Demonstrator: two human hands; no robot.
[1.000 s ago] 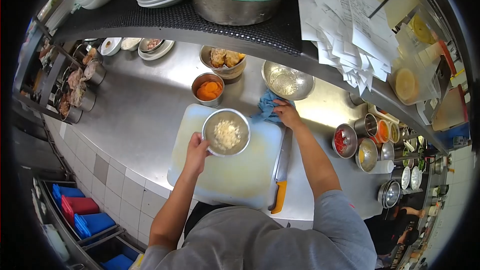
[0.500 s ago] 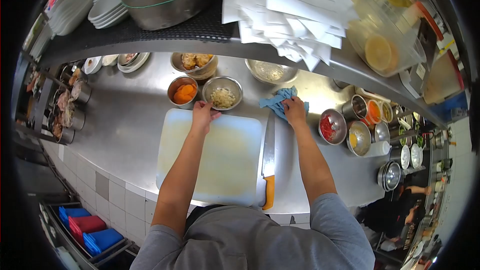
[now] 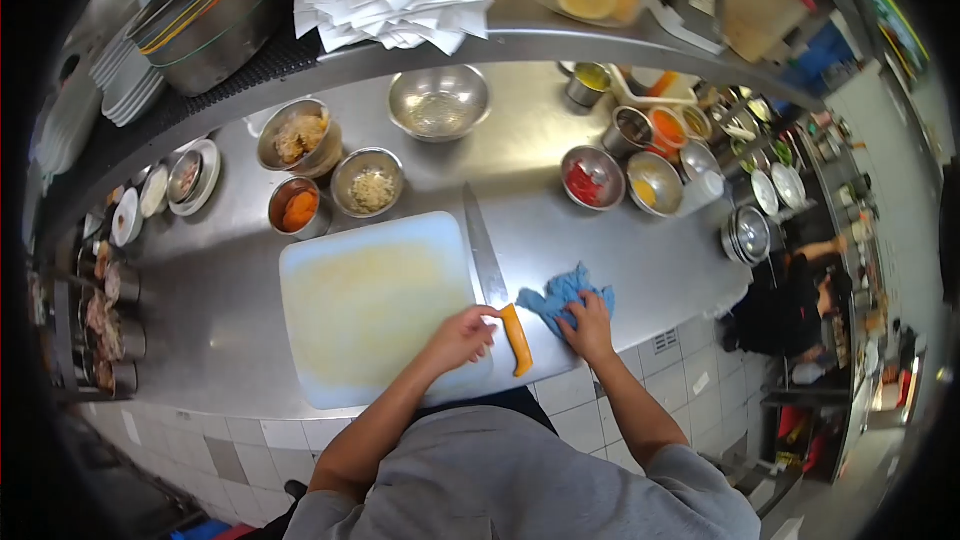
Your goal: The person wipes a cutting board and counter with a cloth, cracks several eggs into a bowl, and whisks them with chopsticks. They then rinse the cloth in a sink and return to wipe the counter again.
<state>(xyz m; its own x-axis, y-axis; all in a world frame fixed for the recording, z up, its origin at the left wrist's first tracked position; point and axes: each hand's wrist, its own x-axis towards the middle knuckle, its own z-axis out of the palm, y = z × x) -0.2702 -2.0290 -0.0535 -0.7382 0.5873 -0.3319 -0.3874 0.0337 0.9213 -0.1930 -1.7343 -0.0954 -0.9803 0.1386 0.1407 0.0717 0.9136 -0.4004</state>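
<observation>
My right hand grips a crumpled blue cloth on the steel counter, near its front edge. The fingers of my left hand are loosely bent and apart over the right side of the white cutting board. Its index fingertip is right at the top of the yellow handle of a knife. This knife lies flat beside the board, blade pointing away from me. Behind the board are a bowl of chopped pale pieces and a metal pot with orange food.
A larger bowl of browned food and a perforated metal bowl stand farther back. At right are bowls of red strips and yellow food. A shelf with order slips overhangs the counter. Another person works at far right.
My left hand has come from the bowls behind the board to the knife handle. My right hand has drawn the cloth toward the front edge. The view has turned right.
</observation>
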